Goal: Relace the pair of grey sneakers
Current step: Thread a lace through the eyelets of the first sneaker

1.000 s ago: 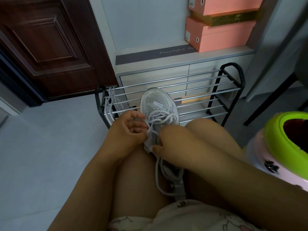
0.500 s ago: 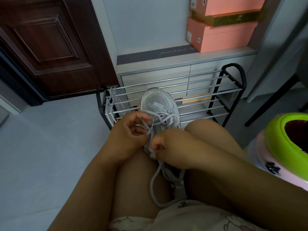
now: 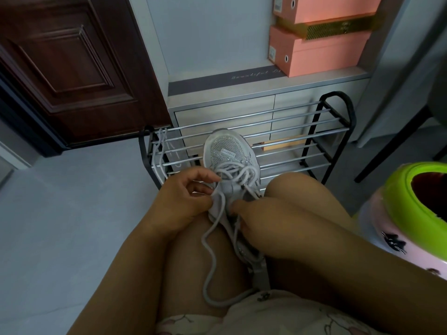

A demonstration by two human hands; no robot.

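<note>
A grey sneaker (image 3: 226, 153) rests between my knees, toe pointing away over the shoe rack. Its grey lace (image 3: 210, 269) is threaded loosely across the upper eyelets and hangs in a long loop down onto my lap. My left hand (image 3: 183, 197) pinches the lace and the tongue at the sneaker's left side. On the right side of the sneaker, my right hand (image 3: 256, 218) grips the lace, its fingertips hidden behind the shoe. A second loose lace (image 3: 159, 151) is draped over the rack's left end. The other sneaker is not in view.
A black and chrome shoe rack (image 3: 302, 131) stands right in front of my knees. Behind it is a grey cabinet (image 3: 242, 110) with stacked pink boxes (image 3: 319, 52). A dark wooden door (image 3: 65, 64) is at the left. A green-rimmed pink bin (image 3: 411, 209) stands at my right.
My right hand has pulled back toward me and lower, drawing the lace down. The loop on my lap has grown longer. My left hand has opened slightly while staying on the sneaker's left side.
</note>
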